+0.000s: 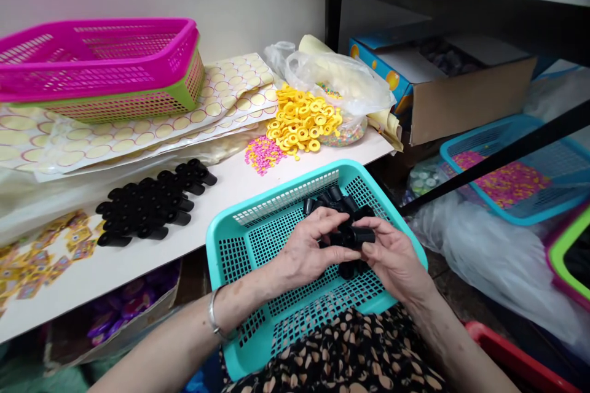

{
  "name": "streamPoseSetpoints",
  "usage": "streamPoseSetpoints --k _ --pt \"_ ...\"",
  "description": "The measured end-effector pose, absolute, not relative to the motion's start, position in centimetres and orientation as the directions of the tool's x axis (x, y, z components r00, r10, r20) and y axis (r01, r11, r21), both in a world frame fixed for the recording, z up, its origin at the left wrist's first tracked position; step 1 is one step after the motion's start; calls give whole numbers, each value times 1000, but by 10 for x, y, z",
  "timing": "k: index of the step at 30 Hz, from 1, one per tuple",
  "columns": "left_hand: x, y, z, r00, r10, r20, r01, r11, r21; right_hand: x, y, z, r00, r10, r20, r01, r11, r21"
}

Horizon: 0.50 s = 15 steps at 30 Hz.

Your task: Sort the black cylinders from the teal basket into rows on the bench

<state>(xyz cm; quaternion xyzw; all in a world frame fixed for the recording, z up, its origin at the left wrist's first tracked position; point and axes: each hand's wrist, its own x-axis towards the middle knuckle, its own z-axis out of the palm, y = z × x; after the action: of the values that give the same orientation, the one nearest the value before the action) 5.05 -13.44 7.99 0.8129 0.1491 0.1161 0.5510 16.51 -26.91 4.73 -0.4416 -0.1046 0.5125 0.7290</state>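
A turquoise mesh basket [249, 245] rests on my lap and holds several small black plastic tubes [336, 199]. Over the basket, my left hand [306, 249] and my right hand [394, 255] meet, both with fingers closed on black tubes [354, 236] held between them. A silver bracelet sits on my left wrist. On the white board to the left lies a joined cluster of black tubes [152, 202].
Stacked pink and green baskets [99, 64] sit on sticker sheets [184, 116] at back left. Yellow rings [302, 120], pink beads [261, 153] and a plastic bag [341, 83] lie on the board. A cardboard box [465, 95] and blue basket [516, 166] stand at right.
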Motion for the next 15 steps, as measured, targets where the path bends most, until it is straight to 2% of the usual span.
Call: streamPoseSetpoints --k 4,7,9,12,14,15 --pt "46 -133 84 951 251 180 -44 -467 883 159 -267 48 379 854 -355 -717 29 -696" --pt "30 -132 90 971 117 208 -102 -584 805 150 -266 48 296 858 -421 -751 -63 -657" --pt "17 -131 93 974 90 206 -99 -652 752 144 -263 44 224 859 -460 -746 -152 -649" --pt "-9 -127 99 936 252 245 23 -739 673 140 -255 33 159 865 -475 -618 -288 -732" --pt "-34 -119 104 818 474 325 160 -731 664 144 -251 25 237 863 -446 -452 -308 -837" --pt "-50 -112 105 706 607 365 246 -694 677 149 -251 19 311 858 -409 -359 -292 -887"
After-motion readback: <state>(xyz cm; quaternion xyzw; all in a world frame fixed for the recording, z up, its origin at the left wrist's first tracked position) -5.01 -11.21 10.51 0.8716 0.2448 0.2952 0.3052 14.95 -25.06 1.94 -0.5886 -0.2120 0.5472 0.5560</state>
